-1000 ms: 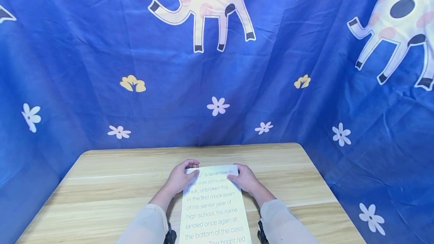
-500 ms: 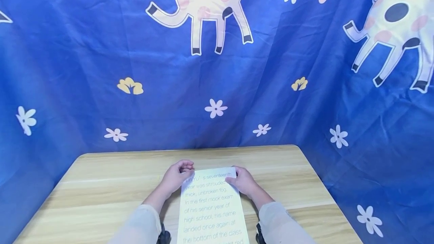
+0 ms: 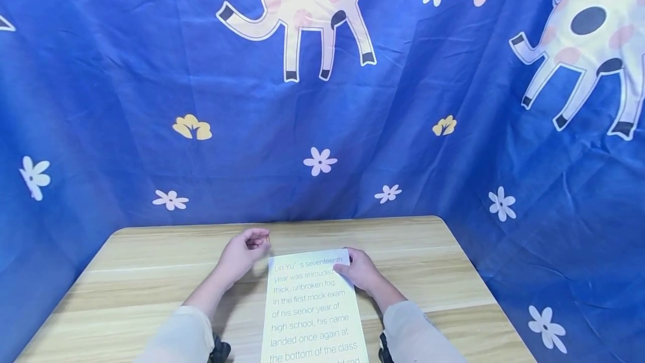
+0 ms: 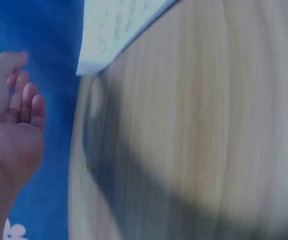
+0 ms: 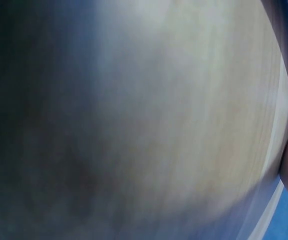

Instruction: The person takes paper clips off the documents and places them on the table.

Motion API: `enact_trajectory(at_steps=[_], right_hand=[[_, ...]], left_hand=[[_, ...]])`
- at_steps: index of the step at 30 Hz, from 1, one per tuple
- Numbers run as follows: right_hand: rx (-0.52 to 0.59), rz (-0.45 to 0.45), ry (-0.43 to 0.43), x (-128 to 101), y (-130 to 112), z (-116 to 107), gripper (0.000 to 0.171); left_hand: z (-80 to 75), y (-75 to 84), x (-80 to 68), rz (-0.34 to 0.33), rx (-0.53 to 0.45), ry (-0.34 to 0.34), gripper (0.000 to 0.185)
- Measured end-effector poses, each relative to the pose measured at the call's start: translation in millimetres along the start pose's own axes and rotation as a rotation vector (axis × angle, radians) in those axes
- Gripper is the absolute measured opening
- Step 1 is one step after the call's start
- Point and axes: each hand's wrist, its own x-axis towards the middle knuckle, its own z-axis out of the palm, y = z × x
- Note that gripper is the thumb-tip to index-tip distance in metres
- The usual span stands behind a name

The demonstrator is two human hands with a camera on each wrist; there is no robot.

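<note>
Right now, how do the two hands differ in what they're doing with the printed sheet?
The right hand touches the printed sheet at its top right corner; the left hand is off it, lifted beside the top left corner. The left hand's fingers hold nothing; the right's rest on paper. Both are over the wooden table.

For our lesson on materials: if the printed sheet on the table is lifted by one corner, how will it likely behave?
The sheet looks thin and lies flat on the table, so it would probably droop. It likely weighs little. With only the right hand touching its corner, a push may slide it easily.
</note>
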Motion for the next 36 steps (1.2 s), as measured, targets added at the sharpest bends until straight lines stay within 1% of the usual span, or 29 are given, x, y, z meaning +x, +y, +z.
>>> enact_trajectory(at_steps=[6, 11, 17, 19, 25, 29, 36], right_hand=[[-0.005, -0.002, 0.003, -0.6, -1.1, 0.5, 0.031], [0.021, -0.015, -0.007, -0.7, -1.8, -2.9, 0.031], [0.033, -0.017, -0.016, -1.5, -1.7, -1.2, 0.031], [0.029, -0.018, -0.013, -1.6, -1.2, 0.0, 0.032], [0.013, -0.005, -0.008, -1.8, -1.8, 0.6, 0.035], [0.014, 0.002, -0.011, -1.2, -1.4, 1.2, 0.034], [0.004, 0.003, -0.005, -0.3, -0.3, 1.4, 0.032]], left_hand=[[-18.8, -10.0, -6.9, 0.009, 0.088, 0.012, 0.043], [-29.4, -21.2, -5.6, 0.024, 0.133, 0.020, 0.041], [-40.6, -37.3, -12.8, 0.085, 0.247, 0.031, 0.034], [-42.1, -41.2, -16.0, 0.104, 0.280, 0.026, 0.032], [-39.6, -45.3, -21.2, 0.122, 0.286, -0.003, 0.027], [-37.6, -46.7, -22.2, 0.126, 0.290, -0.009, 0.027], [-35.3, -51.9, -21.7, 0.106, 0.303, -0.006, 0.029]])
